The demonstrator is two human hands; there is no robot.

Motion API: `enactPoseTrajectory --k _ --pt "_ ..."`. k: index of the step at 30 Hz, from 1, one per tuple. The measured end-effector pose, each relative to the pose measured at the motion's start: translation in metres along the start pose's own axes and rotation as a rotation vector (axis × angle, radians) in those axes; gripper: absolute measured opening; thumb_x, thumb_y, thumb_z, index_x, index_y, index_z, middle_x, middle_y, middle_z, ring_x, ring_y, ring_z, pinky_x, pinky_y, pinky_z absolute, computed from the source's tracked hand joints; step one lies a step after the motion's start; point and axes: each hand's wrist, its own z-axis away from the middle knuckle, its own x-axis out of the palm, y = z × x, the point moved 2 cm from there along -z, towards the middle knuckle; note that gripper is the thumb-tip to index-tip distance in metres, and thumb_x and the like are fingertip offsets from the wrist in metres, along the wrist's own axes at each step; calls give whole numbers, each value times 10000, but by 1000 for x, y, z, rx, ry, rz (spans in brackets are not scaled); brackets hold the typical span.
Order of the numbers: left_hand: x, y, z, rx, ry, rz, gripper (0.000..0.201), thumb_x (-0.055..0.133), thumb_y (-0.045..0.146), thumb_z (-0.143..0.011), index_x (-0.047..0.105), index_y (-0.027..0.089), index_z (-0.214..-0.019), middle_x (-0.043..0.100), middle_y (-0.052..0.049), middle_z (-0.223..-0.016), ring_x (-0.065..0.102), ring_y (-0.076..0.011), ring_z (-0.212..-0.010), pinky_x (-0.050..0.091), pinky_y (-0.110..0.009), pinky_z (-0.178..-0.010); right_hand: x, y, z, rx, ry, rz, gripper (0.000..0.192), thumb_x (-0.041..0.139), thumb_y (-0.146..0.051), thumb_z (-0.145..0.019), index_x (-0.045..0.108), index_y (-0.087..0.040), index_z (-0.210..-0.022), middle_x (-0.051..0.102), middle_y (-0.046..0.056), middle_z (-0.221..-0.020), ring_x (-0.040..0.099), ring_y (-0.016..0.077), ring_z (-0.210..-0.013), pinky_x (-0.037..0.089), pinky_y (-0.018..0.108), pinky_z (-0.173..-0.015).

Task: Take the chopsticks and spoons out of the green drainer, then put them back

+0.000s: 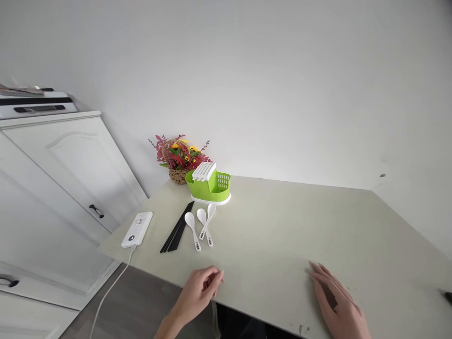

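Curling loosely inward, the fingers of the left hand [200, 289] are seen at the near edge of the table [282, 235], with nothing held. The right hand [335, 301] is laid flat on the table, fingers stretched out and together, also holding nothing. Nearest the left hand, three white spoons [200, 226] are laid side by side, with black chopsticks [177, 227] just to their left. Behind them a green caddy [210, 186] is stood, a flower basket [180, 160] beyond it. A white power bank [137, 229] lies near the table's left edge.
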Motion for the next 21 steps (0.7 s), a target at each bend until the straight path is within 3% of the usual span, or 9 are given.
enactPoseTrajectory --k 4,8,10,12,15,21 --pt "-32 -14 11 -32 78 -85 480 442 588 -1031 659 195 -861 527 22 -599 473 -127 -520 357 -231 -520 2 15 -4 -42 -7 56 446 425 -583 -1007 710 -335 -1243 615 -20 -1492 543 319 -1405 590 466 -961" --pt "-81 -33 21 -75 432 -341 477 444 640 -998 646 221 -889 539 10 -618 499 -153 -525 395 -256 -527 3 23 -6 -83 -45 79 447 459 -598 -984 728 -337 -1229 628 -30 -1473 577 334 -1374 602 493 -976" --pt "-103 -40 24 -98 627 -494 457 462 650 -972 645 232 -993 648 -48 -791 606 -205 -674 471 -288 -600 2 20 -5 -65 -28 69 459 442 -586 -998 712 -332 -1268 613 -23 -1489 559 337 -1391 592 510 -997" --pt "-118 -46 25 -100 744 -596 494 482 660 -936 620 233 -1144 690 -123 -1091 663 -298 -987 547 -364 -768 1 14 -4 -50 -4 51 468 425 -578 -1008 705 -329 -1290 613 -11 -1489 547 338 -1402 601 504 -978" --pt "-127 -55 21 -134 755 -643 627 503 663 -897 537 207 -1326 615 -174 -1349 537 -390 -1318 506 -503 -1023 0 10 -4 -65 -2 48 470 444 -586 -992 718 -332 -1277 633 1 -1467 559 349 -1389 641 470 -876" --pt "-125 -69 1 -214 665 -690 721 516 628 -885 457 150 -1422 594 -179 -1438 533 -388 -1365 458 -499 -1112 1 25 -8 -78 -63 66 451 481 -572 -976 720 -338 -1278 609 -12 -1490 575 349 -1374 666 421 -769"
